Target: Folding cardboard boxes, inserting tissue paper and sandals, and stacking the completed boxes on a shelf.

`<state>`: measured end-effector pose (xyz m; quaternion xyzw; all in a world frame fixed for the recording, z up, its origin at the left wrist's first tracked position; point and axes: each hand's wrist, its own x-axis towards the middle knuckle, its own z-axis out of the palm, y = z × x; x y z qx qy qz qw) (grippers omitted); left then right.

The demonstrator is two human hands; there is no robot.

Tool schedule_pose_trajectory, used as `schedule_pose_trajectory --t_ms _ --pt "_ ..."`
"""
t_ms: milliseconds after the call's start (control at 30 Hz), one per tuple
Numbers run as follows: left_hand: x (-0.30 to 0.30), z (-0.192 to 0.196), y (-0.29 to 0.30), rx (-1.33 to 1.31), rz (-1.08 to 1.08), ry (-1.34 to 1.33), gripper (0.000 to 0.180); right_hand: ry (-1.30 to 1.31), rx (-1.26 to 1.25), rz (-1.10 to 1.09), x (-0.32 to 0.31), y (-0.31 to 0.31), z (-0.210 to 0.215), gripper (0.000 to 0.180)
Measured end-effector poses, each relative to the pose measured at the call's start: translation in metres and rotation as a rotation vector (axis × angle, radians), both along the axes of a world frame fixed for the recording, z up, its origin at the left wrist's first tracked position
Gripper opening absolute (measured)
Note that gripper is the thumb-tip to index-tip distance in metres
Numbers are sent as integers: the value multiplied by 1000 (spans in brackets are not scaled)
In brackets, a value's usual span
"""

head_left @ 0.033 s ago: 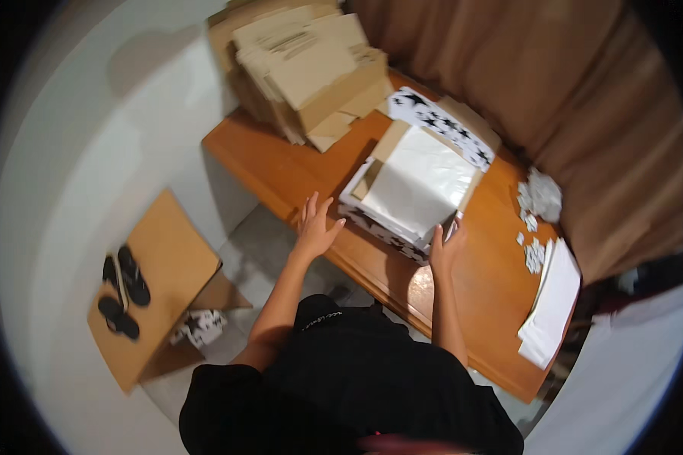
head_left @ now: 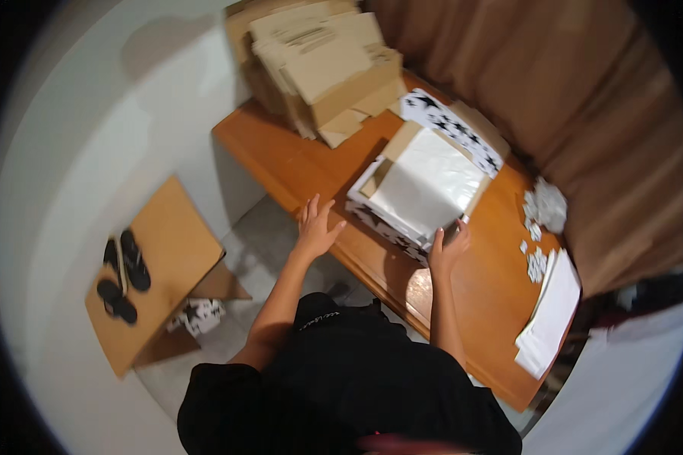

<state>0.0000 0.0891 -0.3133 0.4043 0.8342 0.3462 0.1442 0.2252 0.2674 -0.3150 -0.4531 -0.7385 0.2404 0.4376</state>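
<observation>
A cardboard box [head_left: 391,229], white outside with black stars, stands open on the wooden table in front of me, its starred lid [head_left: 451,129] folded back on the far side. Inside lies a glossy white plastic-looking packet [head_left: 431,174] that covers most of the opening. My right hand [head_left: 448,246] grips the box at its near right corner, the thumb on the near side; the other fingertips are partly hidden. Beside the box's left corner, my left hand [head_left: 319,226] hovers over the table's front edge, fingers spread, touching nothing that I can see.
Stacked flat brown cardboard [head_left: 326,68] fills the table's far left. On the right lie a clear plastic bag [head_left: 548,206], small white pieces [head_left: 536,265] and white sheets [head_left: 548,315]. Black sandals [head_left: 134,259] rest on a brown board [head_left: 171,227] at left. A brown curtain [head_left: 584,114] hangs behind.
The whole view has shifted slightly, with the table and box sitting a little further right. Both hands keep almost the same pose, the right still at the box corner.
</observation>
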Motion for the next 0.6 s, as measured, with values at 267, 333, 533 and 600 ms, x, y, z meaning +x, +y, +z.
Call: schedule_pose_trajectory --t_ms 267,333,533,600 --pt "30 -18 -157 -211 118 -447 61 12 231 554 -104 -96 -4 21" --pt "35 -16 -195 -223 245 -449 62 1 207 757 -130 -135 -7 19" --pt "39 -34 -318 -70 668 -352 64 -9 59 1368 -181 -260 -2 18" --pt "34 -35 -354 1 792 -462 64 -17 41 1465 -199 -295 -6 20"
